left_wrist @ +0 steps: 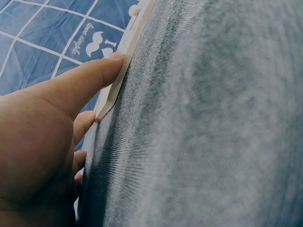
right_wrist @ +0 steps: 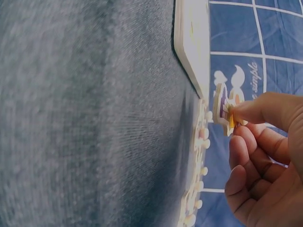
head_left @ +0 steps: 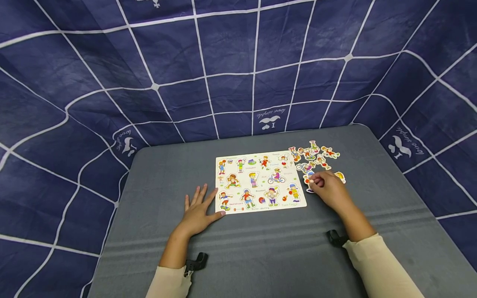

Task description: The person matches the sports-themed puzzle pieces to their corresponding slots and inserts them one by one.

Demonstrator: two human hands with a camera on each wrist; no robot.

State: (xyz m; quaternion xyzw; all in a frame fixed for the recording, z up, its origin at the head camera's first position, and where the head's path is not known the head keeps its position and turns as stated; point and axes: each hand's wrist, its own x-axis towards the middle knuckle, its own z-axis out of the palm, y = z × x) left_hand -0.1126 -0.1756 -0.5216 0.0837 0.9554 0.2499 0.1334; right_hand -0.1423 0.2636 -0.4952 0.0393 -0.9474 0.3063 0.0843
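Puzzle piece, a small cut-out figure, sits pinched between the thumb and forefinger of my right hand, lifted just off the grey table close to the right edge of the puzzle board; my other fingers on that hand curl loosely beneath, as the right wrist view shows. Around that hand lie the loose pieces, a scatter of cartoon sports figures spread on the cloth just beyond the board's right side, some touching one another. The board itself lies flat near the middle of the table, white, printed with rows of small figures and labels. My left hand rests flat on the table at the board's lower left corner, fingers straight and spread, holding nothing; in the left wrist view my thumb tip presses against the board's thin edge. Cream sleeves cover both of my forearms, with a black camera mount showing at each wrist. Behind the table hangs a dark blue backdrop crossed by white lines and printed with a moustache emblem.
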